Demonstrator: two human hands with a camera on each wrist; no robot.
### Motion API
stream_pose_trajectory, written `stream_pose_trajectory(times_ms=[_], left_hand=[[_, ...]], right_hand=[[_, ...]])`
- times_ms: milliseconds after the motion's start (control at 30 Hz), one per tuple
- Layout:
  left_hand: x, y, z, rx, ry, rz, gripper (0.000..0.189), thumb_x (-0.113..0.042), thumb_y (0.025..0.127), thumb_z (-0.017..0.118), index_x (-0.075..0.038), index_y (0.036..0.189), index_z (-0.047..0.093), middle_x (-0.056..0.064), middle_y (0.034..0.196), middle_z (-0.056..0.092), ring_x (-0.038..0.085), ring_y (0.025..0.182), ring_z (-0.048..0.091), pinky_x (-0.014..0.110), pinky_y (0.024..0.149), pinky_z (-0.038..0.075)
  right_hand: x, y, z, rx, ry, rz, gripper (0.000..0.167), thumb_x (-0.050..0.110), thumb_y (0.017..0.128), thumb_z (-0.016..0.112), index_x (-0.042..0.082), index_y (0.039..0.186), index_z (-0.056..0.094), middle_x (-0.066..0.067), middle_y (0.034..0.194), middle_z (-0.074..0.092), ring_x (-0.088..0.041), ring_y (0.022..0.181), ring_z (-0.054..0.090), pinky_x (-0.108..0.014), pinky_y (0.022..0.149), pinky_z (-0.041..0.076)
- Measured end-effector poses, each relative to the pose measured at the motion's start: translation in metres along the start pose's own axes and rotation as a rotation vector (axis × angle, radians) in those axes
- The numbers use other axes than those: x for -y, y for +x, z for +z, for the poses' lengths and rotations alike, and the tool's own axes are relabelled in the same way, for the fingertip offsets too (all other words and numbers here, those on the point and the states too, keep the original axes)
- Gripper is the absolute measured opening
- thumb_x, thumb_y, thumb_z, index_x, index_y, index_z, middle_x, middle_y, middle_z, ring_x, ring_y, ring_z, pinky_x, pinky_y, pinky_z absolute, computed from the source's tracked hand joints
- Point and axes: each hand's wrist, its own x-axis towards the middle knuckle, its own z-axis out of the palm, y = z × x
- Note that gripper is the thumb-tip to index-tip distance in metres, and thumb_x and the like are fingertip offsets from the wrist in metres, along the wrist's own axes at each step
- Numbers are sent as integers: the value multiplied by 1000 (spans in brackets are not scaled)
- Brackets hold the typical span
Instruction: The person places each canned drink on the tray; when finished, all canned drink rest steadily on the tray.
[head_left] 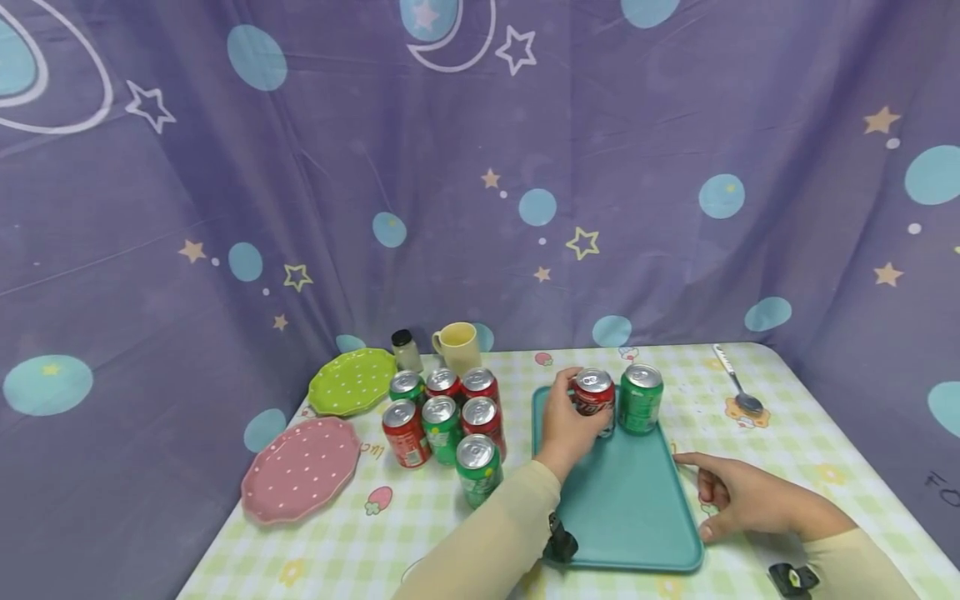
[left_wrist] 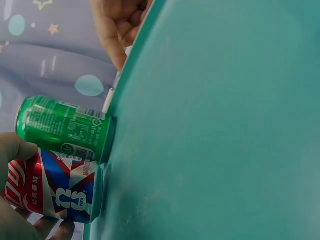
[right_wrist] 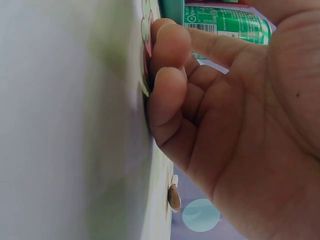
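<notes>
Purple cloth (head_left: 637, 133) backs the counter (head_left: 345, 542), where the left hand (head_left: 566, 427) grips an upright red can (head_left: 595, 395) just left of the tray's (head_left: 622, 500) green can (head_left: 641, 403), the right hand (head_left: 750, 500) loosely bent.

Left hand (left_wrist: 17, 220) gripping red can (left_wrist: 47, 187), green can (left_wrist: 65, 127) close beside it, bases of both at edge of tray (left_wrist: 215, 120), right hand (left_wrist: 119, 24) with one finger extended by tray's rim, starry curtain (left_wrist: 55, 60) behind.
</notes>
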Motion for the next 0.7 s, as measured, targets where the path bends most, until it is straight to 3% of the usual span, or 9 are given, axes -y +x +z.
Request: stream_pose_trajectory(times_ms=[433, 700], left_hand=[[-2, 7, 8, 4, 0, -6, 72, -10, 82, 88, -27, 143, 55, -6, 131, 61, 12, 119, 60, 36, 102, 51], [2, 12, 11, 5, 52, -6, 73, -14, 82, 89, -27, 144, 54, -6, 132, 60, 12, 121, 59, 37, 103, 51]], right_hand=[[-1, 0, 1, -5, -20, 6, 103, 17, 76, 94, -11, 155, 34, -12, 93, 57, -9, 67, 49, -28, 56, 45], [-1, 0, 0, -4, -21, 13, 104, 18, 76, 94, -11, 156, 33, -12, 93, 57, -10, 67, 50, -28, 56, 45]])
